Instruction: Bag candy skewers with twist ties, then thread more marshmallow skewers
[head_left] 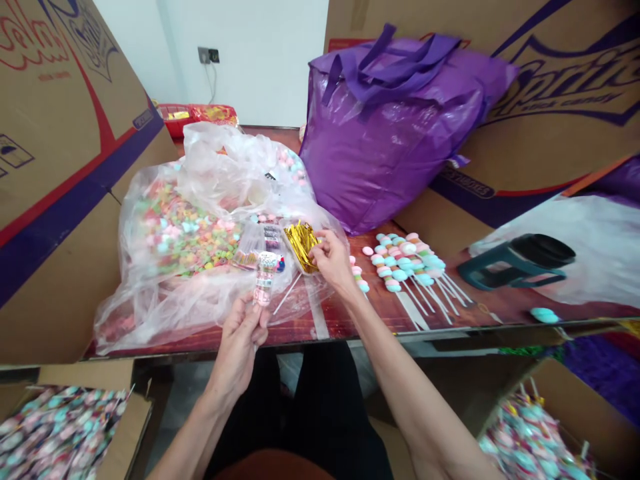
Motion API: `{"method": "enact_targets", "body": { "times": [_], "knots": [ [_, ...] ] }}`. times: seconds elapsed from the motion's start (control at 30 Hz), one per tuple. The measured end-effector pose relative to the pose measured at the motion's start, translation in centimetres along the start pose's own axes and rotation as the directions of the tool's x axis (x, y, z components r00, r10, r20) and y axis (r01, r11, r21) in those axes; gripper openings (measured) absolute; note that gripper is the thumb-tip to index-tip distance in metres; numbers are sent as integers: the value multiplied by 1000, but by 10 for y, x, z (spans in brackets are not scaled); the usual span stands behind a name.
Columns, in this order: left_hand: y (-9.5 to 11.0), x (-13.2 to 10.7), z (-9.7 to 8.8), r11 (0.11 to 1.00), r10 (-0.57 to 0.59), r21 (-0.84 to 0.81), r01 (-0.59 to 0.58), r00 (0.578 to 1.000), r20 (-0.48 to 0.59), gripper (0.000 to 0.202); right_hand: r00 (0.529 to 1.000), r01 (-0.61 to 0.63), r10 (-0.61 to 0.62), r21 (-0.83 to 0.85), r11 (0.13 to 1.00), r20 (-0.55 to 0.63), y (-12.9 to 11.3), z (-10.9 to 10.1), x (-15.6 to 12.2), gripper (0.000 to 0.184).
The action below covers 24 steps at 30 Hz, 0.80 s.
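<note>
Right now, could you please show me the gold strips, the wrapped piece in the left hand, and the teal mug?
Gold strips (299, 243): head view, middle of the bundle.
Wrapped piece (264, 279): head view, its printed wrapper.
Teal mug (485, 267): head view, its body.

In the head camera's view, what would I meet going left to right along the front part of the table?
Printed cardboard box, colourful candy heap, left hand holding a small printed packet, gold strips, right hand, candies on white sticks, teal mug.
</note>
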State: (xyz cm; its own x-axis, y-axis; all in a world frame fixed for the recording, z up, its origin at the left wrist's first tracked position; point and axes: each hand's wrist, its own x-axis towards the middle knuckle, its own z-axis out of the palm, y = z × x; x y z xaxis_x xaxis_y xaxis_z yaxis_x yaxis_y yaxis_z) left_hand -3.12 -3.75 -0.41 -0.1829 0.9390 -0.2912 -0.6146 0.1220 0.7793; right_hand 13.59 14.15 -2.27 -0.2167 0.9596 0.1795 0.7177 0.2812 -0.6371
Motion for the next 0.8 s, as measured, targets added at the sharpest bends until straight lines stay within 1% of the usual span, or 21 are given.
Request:
{"method": "enact_targets", "body": {
  "times": [0.1,0.2,0.27,0.4,0.47,0.57,0.67,0.8],
  "knots": [
    [-2,-2,2,1000,18,21,-17,998,-53,37,999,-3,7,-88,996,48,-4,-5,-3,29],
    [-4,-2,3,1000,27,17,-26,998,-64,35,996,3,11,-157,988,92,-12,-9,-6,19],
    [-4,-3,3,1000,29,8,-28,998,-58,34,991,13,15,-212,977,130,-16,-12,-6,20],
    [-3,-3,1,1000,21,-1,-22,998,-58,32,980,58,4,-303,951,199,-20,-22,-3,29],
    [-2,-3,1,1000,15,0,-15,998,-61,32,971,95,-12,-338,936,239,-19,-28,-1,28],
    [-2,-2,1,1000,13,0,-13,998,-60,32,946,165,-38,-376,912,323,-16,-35,3,23],
    [-2,-2,2,1000,5,2,-5,999,-52,32,919,224,-57,-398,890,390,-13,-32,6,22],
    [-3,-1,0,1000,-4,-8,4,999,-45,32,900,269,-81,-399,876,428,-7,-28,10,24]
  ]
}}
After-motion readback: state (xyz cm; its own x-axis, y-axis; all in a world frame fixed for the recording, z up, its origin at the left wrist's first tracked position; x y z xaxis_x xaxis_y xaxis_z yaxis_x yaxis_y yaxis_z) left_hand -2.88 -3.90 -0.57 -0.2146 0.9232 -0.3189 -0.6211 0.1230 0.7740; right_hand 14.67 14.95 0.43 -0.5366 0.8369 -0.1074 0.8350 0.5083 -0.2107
